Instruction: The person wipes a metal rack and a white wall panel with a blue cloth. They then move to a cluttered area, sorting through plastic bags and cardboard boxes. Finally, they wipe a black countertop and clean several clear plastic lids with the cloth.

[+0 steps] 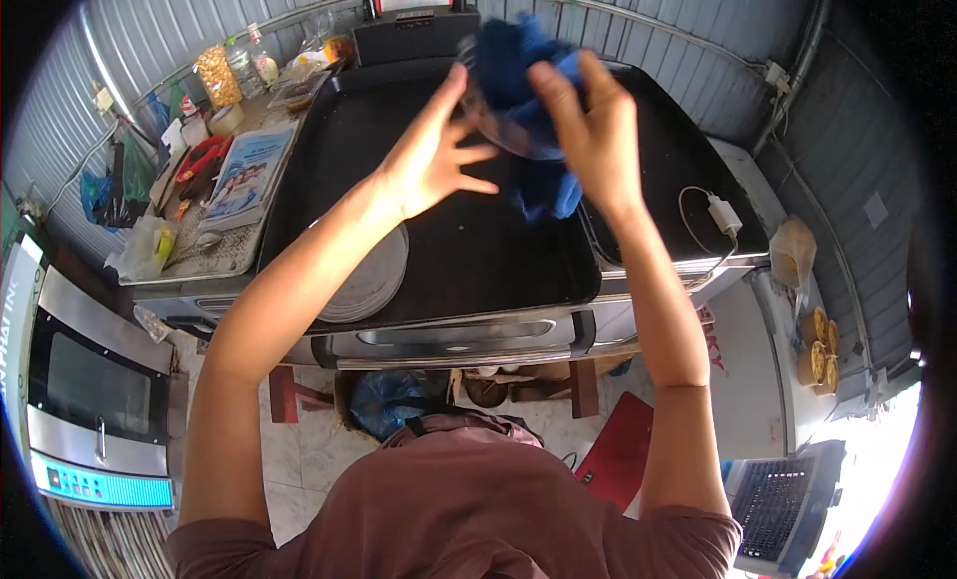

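Observation:
A blue cloth, blurred by motion, hangs from my right hand, whose thumb and fingers grip it at the upper middle. Against the cloth is a round, clear disc-like piece, perhaps a plastic lid; its exact kind is blurred. My left hand is just left of it, fingers spread, with the thumb and fingertips near the disc's edge; whether they touch it I cannot tell. Below my left forearm, a stack of round clear lids lies on the black tray-like top, partly hidden by the arm.
At the left, a side surface holds a magazine, bottles, tape and bags. A white charger with its cable lies on the right black top. A black box stands at the back. An oven is lower left.

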Tool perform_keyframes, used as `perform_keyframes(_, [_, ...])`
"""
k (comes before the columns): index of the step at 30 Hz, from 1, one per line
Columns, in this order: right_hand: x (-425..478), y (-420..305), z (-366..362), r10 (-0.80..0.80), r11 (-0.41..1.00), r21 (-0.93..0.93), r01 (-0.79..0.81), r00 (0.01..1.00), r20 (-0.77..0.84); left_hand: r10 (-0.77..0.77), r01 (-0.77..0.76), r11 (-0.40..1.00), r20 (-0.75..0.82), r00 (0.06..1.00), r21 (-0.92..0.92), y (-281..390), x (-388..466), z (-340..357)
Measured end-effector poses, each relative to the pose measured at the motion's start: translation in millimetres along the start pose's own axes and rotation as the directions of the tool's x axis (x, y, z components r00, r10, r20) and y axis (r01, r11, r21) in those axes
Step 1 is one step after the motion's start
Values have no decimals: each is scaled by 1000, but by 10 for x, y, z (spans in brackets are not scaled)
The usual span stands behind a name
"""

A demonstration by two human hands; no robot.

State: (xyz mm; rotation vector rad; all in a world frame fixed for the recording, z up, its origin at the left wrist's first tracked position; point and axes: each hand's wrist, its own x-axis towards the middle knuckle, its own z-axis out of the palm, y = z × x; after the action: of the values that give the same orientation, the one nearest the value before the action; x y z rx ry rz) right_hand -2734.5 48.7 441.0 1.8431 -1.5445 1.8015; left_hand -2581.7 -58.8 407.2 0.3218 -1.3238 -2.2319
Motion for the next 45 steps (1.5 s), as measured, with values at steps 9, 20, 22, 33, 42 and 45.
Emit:
perform_keyframes(9, [-398, -365, 397, -361, 764, -423, 488, 866, 348, 98, 88, 905, 406, 909, -417, 242, -228, -25])
perform_keyframes(20, [-483, 7, 565, 77, 958, -279, 63, 883, 463, 389, -375, 917, -100, 916, 133, 316, -85, -387])
perform_keyframes(22, [-536, 198, 482, 114, 994, -40, -106, 917, 382, 273, -263, 962, -204, 940, 75, 265, -8, -725])
perform_keyframes(33, [-527, -65, 67, 781, 271, 551, -789, 515, 353, 564, 29, -282, 141, 814, 959, 516, -518, -1702])
perform_keyframes(42, [-594, -101, 214, 697, 337, 515, -788, 577, 426, 164, 276, -81, -260, 952, 958, 528, -1213, -1437])
perform_keyframes(45, [-591, -75, 197, 687, 393, 488, -779, 602, 408, 407, 129, -353, 28, 913, 927, 581, -1263, -1388])
